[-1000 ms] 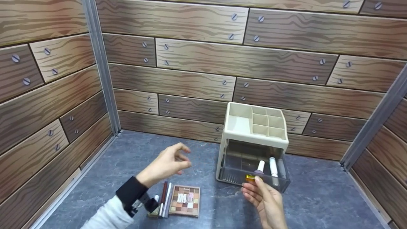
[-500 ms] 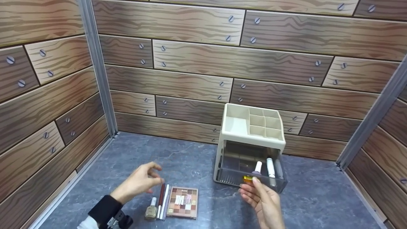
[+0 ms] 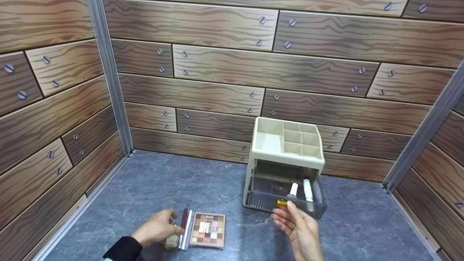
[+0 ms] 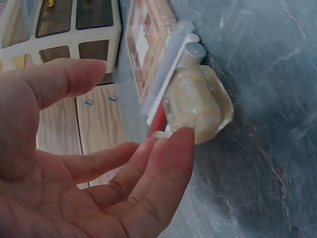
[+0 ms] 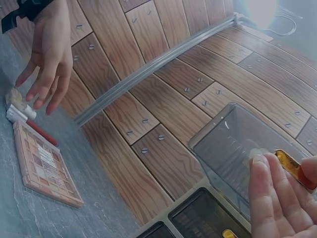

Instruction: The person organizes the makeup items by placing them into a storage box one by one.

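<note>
In the head view my left hand (image 3: 157, 228) hovers over the nail polish bottle (image 3: 171, 243), fingers loosely bent and holding nothing. The left wrist view shows the glittery bottle (image 4: 195, 101) just beyond the fingertips, with thumb and fingers apart; whether a finger touches it I cannot tell. Beside it lie a dark red pencil (image 3: 184, 218) and pale slim tubes (image 3: 187, 233). My right hand (image 3: 300, 226) pinches the gold handle (image 3: 281, 203) of the pulled-out clear drawer (image 3: 319, 210). In the right wrist view, thumb and fingers meet at that gold handle (image 5: 292, 167).
An eyeshadow palette (image 3: 207, 230) lies right of the pencils. The cream organizer (image 3: 286, 156) stands at the back wall, its top divided into compartments. Inside the drawer are a white-capped bottle (image 3: 293, 189) and a white tube (image 3: 308, 190). Wood-patterned walls surround the grey tabletop (image 3: 174, 177).
My left hand has moved left and down to the nail polish bottle, partly covering it. The right hand keeps its pinch on the handle, and the drawer stays out.
</note>
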{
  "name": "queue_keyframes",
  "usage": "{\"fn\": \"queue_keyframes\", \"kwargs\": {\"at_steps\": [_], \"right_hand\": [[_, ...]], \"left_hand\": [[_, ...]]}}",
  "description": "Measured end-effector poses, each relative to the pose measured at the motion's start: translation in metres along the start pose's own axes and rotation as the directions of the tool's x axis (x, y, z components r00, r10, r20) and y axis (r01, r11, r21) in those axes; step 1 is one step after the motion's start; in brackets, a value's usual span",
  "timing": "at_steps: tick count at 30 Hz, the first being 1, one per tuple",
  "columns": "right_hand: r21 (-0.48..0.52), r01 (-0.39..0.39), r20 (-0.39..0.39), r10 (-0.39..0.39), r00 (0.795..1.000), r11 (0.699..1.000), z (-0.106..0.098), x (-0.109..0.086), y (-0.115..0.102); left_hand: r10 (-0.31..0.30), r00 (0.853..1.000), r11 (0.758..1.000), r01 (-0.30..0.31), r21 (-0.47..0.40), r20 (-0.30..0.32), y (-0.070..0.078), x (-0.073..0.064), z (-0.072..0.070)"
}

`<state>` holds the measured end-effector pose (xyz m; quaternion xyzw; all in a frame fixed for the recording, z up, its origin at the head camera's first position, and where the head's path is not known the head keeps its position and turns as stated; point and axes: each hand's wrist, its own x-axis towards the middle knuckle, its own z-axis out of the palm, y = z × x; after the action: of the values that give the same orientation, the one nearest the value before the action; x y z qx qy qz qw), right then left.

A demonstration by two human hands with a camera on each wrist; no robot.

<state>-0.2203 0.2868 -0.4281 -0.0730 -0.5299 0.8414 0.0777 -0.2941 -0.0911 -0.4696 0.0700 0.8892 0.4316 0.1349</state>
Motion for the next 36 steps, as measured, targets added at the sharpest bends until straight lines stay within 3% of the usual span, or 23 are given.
{"fn": "queue_keyframes", "kwargs": {"at_steps": [8, 16, 25, 33, 36], "right_hand": [[-0.001, 0.002, 0.003, -0.002, 1.0, 1.0, -0.001, 0.001, 0.0], [-0.014, -0.007, -0.003, 0.007, 1.0, 1.0, -0.001, 0.001, 0.001], [-0.022, -0.006, -0.005, 0.006, 1.0, 1.0, -0.002, 0.001, 0.0], [0.004, -0.001, 0.003, 0.001, 1.0, 1.0, -0.002, 0.001, 0.001], [0.009, 0.004, 0.009, -0.004, 1.0, 1.0, -0.001, 0.001, 0.001]], "left_hand": [[0.018, 0.999, 0.989, -0.01, 0.149, -0.051, -0.01, 0.003, 0.005], [-0.015, 1.0, 0.997, 0.017, 0.075, -0.026, -0.019, 0.0, 0.008], [0.023, 0.995, 0.974, 0.0, 0.226, -0.101, -0.011, 0.002, 0.014], [0.059, 0.988, 0.983, -0.033, 0.181, -0.141, -0.017, 0.001, 0.017], [0.031, 0.989, 0.99, -0.01, 0.142, -0.143, -0.018, 0.001, 0.017]]}}
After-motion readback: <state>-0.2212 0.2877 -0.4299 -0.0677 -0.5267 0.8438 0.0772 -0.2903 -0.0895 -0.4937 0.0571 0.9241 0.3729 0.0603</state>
